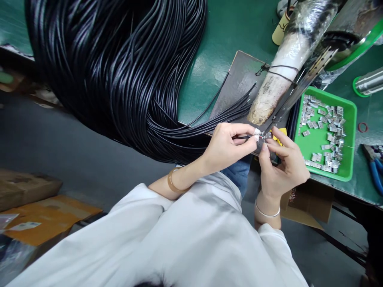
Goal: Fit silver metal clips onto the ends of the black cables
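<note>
My left hand [229, 145] is closed, pinching the end of a thin black cable [243, 137] between thumb and forefinger, whose tips are wrapped in white. My right hand [283, 165] pinches a small silver metal connector [267, 135] with thumb and fingers. The connector meets the cable's end between the two hands; whether they are joined is too small to tell. Just above them points the tip of a soldering iron [311, 79] with a perforated metal shaft. Several cable ends [236, 109] lie above my left hand, running from a large black cable bundle [119, 79].
A green tray [350, 159] of small metal parts stands right of my right hand. Blue-handled pliers [375, 169] and a red ring [362, 127] lie beyond it. A white, plastic-wrapped tube [275, 79] slants over the dark plate [236, 73]. Cardboard boxes [54, 219] sit lower left.
</note>
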`<state>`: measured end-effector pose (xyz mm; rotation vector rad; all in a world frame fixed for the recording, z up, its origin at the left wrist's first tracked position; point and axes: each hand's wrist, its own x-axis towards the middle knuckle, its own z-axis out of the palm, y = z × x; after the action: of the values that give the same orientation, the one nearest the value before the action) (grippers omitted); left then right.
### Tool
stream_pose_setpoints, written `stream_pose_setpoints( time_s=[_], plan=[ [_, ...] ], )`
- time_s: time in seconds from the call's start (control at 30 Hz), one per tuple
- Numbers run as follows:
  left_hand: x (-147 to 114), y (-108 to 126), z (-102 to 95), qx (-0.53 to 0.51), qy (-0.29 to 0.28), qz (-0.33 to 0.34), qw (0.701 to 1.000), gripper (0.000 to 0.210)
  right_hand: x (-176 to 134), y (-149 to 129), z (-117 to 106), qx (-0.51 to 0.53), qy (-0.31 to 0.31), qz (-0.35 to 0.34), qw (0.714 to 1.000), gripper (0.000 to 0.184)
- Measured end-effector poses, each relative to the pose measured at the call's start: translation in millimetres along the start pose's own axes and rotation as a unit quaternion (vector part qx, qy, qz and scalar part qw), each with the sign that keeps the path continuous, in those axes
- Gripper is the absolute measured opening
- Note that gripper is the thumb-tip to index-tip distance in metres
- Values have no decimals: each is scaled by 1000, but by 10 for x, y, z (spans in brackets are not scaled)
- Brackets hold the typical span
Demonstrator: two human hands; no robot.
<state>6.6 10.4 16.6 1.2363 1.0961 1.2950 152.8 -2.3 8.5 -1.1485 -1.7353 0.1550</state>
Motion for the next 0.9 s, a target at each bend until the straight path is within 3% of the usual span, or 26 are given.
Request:
stream_pose_setpoints(
  time_s=[0.27, 0.53, 0.9],
  plan=[
    [-22, -5, -31, 59, -16, -16, 998, 18, -56, 58, -20, 11, -15, 23, 1000, 12],
    [-20, -22, -7, 101, 14, 71, 992, 18, 61, 1, -28, -24, 1, -33, 999, 17],
    [33, -13, -98, -9, -92, -52, 994, 14, -41, 82, -60, -17, -5, -44, 999, 21]
  ],
)
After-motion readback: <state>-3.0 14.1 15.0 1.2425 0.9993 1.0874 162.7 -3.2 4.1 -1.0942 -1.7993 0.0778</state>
